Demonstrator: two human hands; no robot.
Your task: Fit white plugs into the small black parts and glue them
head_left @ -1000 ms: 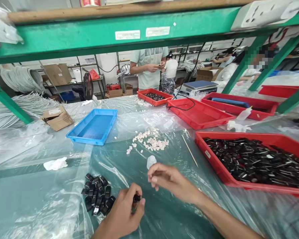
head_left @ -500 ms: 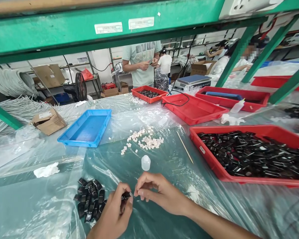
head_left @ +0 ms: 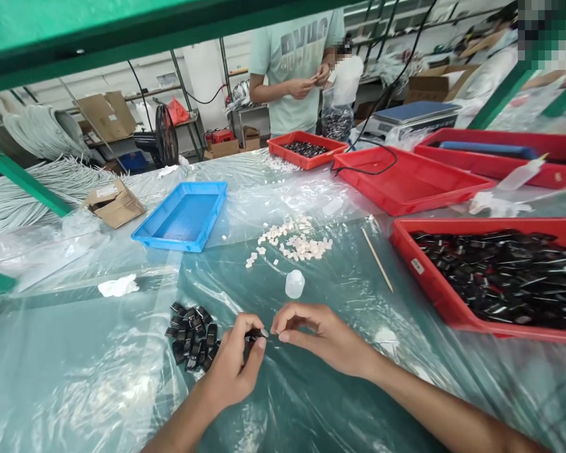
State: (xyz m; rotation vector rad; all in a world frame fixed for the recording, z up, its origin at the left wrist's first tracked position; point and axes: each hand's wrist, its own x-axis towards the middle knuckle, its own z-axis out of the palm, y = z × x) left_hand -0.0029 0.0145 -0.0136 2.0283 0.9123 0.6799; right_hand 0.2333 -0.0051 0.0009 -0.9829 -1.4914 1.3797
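Note:
My left hand (head_left: 233,371) is closed round a small black plastic part (head_left: 253,336), most of it covered by the fingers. Just to its right, my right hand (head_left: 332,343) is in a pinch, thumb and forefinger together at the black part's end; whatever they hold is too small to make out. A heap of similar black parts (head_left: 193,336) lies left of my left hand. Beyond my hands stands a small translucent plastic cup (head_left: 295,284), with scattered small white pieces (head_left: 306,247) behind it. A thin wooden stick (head_left: 377,260) lies farther right.
A red tray (head_left: 405,277) full of black parts stands at right. Behind are a blue tray (head_left: 139,238), a red tray (head_left: 382,195) with a cable across it, and a scale (head_left: 410,116). A green beam (head_left: 122,44) crosses above. A person (head_left: 295,75) stands across the table.
The camera view has turned, so the table things sit farther right and higher in the picture. Both hands keep nearly the same pose, fingertips close together at the black part.

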